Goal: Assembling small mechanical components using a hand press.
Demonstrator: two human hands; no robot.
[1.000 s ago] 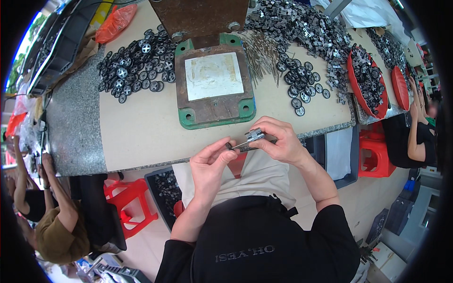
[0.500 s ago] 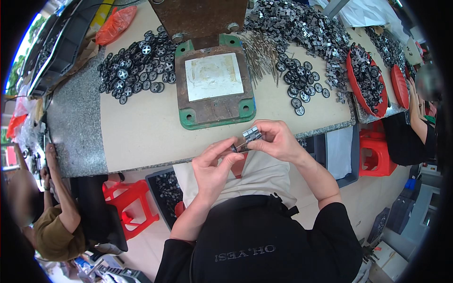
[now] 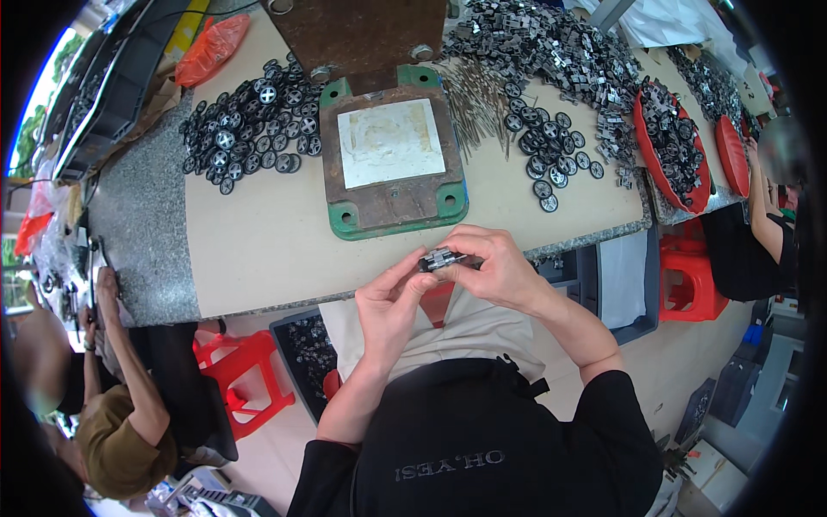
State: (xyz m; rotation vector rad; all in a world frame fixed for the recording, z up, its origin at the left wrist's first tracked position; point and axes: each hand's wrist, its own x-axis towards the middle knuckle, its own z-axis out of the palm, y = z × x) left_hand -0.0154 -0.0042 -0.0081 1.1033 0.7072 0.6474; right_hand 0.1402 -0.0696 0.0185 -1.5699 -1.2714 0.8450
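In front of my body, just off the table's near edge, both hands meet at a small silver-and-black block (image 3: pixel 443 258). My right hand (image 3: pixel 493 269) pinches it from the right between thumb and fingers. My left hand (image 3: pixel 389 303) is closed at its left end, where a dark wheel (image 3: pixel 423 264) shows partly between the fingertips. Block and wheel now sit against each other; the thin rod between them is hidden. Beyond the hands stands a green and brown press (image 3: pixel 394 207) with a white plate (image 3: pixel 390 142) on its bed.
Black wheels with silver hubs lie in a left pile (image 3: pixel 250 129) and a right pile (image 3: pixel 551 142). Thin metal rods (image 3: pixel 474 103) and many silver blocks (image 3: pixel 551 47) spread behind. A red tray (image 3: pixel 648 159) holds parts. Red stools (image 3: pixel 250 379) and co-workers are on both sides.
The block has moved left and slightly down against the wheel at my left fingertips, closing the gap where the rod showed. My right hand has shifted left with it.
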